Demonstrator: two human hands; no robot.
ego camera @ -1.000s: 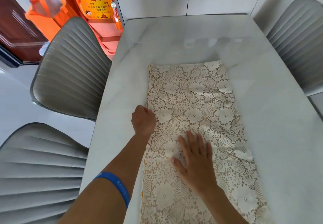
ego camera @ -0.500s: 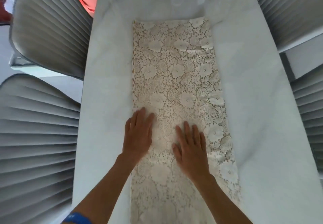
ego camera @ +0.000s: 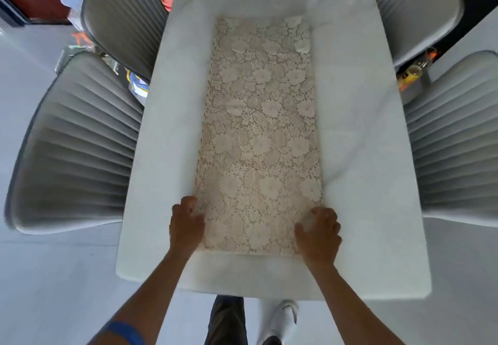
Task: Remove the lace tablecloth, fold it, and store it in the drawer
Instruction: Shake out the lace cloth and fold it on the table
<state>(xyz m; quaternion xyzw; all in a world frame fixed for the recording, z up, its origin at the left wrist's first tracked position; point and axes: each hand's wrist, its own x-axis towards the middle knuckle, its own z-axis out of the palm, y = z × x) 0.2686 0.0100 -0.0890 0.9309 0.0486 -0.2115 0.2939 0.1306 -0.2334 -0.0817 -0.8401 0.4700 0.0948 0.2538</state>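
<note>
Two near corners of the lace tablecloth (ego camera: 260, 140), a long folded strip lying along the white marble table (ego camera: 363, 156); my left hand (ego camera: 186, 224) and right hand (ego camera: 319, 233) curl onto them, pinch unconfirmed; lift both evenly, carry to the far edge, align corners before pressing.

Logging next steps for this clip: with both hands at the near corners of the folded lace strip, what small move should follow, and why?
Probably lift the near end and carry it toward the far end, halving the length. The lace tablecloth lies as a long narrow strip on the table, and the left hand and right hand are curled at its near corners.
</note>
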